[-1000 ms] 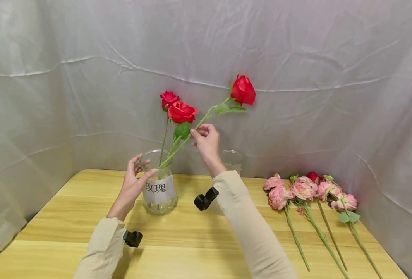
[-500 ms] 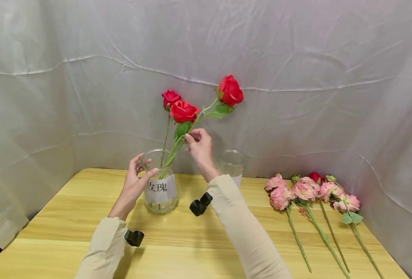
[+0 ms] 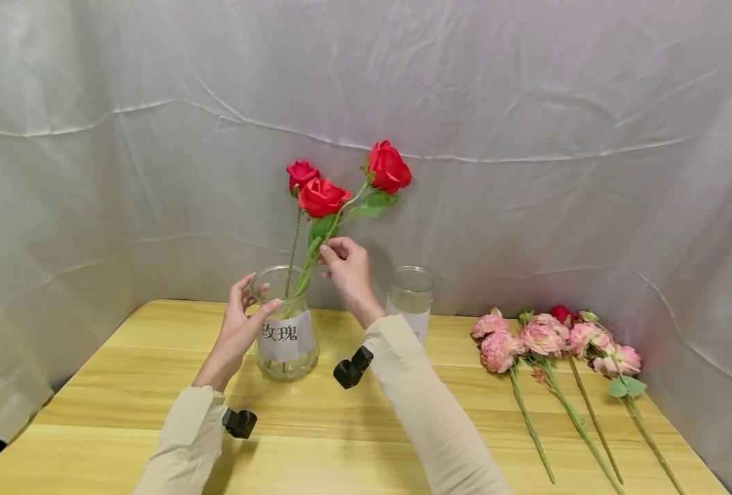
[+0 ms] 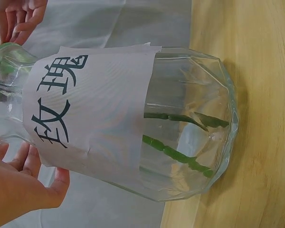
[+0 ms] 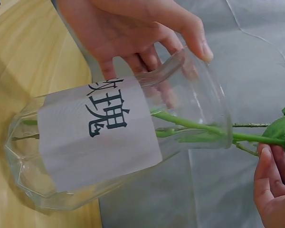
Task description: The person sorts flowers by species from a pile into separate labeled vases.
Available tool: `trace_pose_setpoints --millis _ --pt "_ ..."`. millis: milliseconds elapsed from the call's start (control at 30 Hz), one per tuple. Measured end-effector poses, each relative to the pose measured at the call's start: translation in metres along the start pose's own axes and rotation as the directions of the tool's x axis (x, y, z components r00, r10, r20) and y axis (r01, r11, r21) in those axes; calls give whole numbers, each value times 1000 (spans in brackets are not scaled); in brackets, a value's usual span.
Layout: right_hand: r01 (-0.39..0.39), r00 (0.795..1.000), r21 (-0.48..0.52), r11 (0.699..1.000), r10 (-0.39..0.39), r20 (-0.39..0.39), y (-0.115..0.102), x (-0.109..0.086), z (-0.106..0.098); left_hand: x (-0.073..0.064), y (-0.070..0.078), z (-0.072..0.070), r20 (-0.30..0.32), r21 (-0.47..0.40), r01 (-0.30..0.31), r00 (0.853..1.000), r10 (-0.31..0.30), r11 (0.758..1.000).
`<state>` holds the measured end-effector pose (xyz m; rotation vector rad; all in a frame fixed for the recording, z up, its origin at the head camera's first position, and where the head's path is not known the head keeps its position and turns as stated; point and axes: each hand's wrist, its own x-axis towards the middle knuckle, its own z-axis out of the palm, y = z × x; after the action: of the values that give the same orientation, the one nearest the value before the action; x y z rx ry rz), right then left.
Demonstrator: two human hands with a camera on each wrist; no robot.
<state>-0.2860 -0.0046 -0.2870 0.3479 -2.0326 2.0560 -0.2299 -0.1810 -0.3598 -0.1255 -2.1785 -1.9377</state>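
Observation:
A clear glass vase (image 3: pixel 285 370) stands upright on the table, a white paper label (image 3: pixel 287 335) with black characters on its front. My left hand (image 3: pixel 240 328) holds it round the neck, thumb in front and fingers behind. Above the rim my right hand (image 3: pixel 349 269) pinches the stem of a red rose (image 3: pixel 389 167), which leans to the right. In the right wrist view that green stem (image 5: pixel 256 138) runs down through the vase's mouth. Two more red roses (image 3: pixel 323 198) stand in the vase. Stem ends (image 4: pixel 178 156) show through its lower glass in the left wrist view.
Behind my right wrist stands a second, narrower glass vase (image 3: pixel 412 292) with a white label, partly covered by the sleeve. Several pink flowers (image 3: pixel 499 350) and a red flower (image 3: pixel 562 315) lie on the table (image 3: pixel 316 447) at right. Grey cloth (image 3: pixel 217 172) hangs behind.
The held rose has swung left and a little down toward the other two, and its stem sits lower in the vase. My right hand moved down-left with it; the left hand stayed on the vase.

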Motion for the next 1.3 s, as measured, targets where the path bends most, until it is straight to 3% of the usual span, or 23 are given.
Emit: trace_pose_setpoints --millis 633,867,1300 --pt "-193 971 -38 980 196 137 32 -19 -9 1 0 0 2 -2 -1 1000 1 1000" --pt "-204 963 -10 979 202 178 41 -29 -14 1 -1 -2 7 -2 8 1000 -8 1000" --pt "-145 961 -40 989 150 230 48 -55 -34 1 0 -1 -1 -8 0 1000 0 1000"
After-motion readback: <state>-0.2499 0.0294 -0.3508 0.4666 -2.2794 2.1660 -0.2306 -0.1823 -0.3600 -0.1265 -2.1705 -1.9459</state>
